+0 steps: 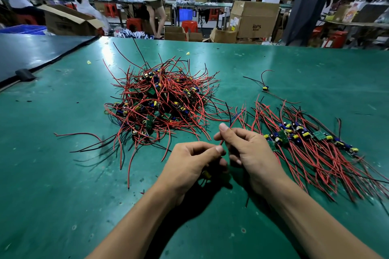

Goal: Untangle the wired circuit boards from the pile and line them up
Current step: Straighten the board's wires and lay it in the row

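A tangled pile of small green circuit boards with red and black wires (160,103) lies on the green table (52,174), ahead and left of my hands. To the right, a row of boards (303,134) lies side by side, their wires fanned toward me. One lone board (265,88) lies apart, farther back. My left hand (189,164) grips a board with a yellow part (206,174), mostly hidden under the fingers. My right hand (246,149) pinches that board's red wire (232,123), which runs up past the thumb.
A dark mat (37,52) overlaps the table's far left, with a black block (24,74) at its edge. Small yellow scraps (89,62) lie beyond the pile. Past the far edge stand cardboard boxes (252,19), red stools and several people at other benches.
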Tool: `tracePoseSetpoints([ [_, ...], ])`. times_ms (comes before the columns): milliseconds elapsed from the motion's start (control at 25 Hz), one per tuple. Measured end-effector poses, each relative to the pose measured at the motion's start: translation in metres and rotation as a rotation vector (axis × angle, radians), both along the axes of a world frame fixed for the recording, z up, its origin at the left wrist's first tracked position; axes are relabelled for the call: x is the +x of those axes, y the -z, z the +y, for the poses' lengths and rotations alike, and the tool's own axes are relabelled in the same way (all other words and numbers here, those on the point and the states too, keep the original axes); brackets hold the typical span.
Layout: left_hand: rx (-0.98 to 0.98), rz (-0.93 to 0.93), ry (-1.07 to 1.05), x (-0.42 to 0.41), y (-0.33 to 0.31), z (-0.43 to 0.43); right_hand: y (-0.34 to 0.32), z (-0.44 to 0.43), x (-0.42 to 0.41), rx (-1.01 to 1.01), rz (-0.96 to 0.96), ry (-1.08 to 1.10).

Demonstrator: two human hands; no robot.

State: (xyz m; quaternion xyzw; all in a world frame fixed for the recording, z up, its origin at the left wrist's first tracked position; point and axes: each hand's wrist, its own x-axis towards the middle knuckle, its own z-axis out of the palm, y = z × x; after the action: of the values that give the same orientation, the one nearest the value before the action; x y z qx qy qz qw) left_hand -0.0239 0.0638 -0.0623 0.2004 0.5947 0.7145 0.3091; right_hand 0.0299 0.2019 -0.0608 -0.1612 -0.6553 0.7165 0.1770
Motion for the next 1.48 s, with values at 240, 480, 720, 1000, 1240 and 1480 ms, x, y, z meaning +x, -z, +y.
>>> tracePoseSetpoints([
  [240,0.037,-0.075,0.058,0.001,0.001,0.003,-0.001,0.002,-0.003,-0.179,0.089,0.143],
  [480,0.081,-0.123,0.076,-0.001,0.003,0.002,-0.002,0.000,-0.007,-0.483,0.082,0.116],
  [720,0.113,-0.183,0.051,0.001,0.002,0.002,-0.004,0.003,-0.004,-0.483,0.004,-0.021],
  [1000,0.085,-0.197,0.080,-0.004,0.003,-0.001,-0.001,0.002,0.001,-0.258,-0.005,-0.120],
  [1240,0.082,-0.209,0.132,-0.005,0.001,-0.002,0.003,-0.001,-0.006,0.019,0.161,0.268],
  [1480,0.047,-0.185,0.159,-0.004,0.000,-0.003,0.002,0.003,-0.007,-0.125,0.166,0.304],
])
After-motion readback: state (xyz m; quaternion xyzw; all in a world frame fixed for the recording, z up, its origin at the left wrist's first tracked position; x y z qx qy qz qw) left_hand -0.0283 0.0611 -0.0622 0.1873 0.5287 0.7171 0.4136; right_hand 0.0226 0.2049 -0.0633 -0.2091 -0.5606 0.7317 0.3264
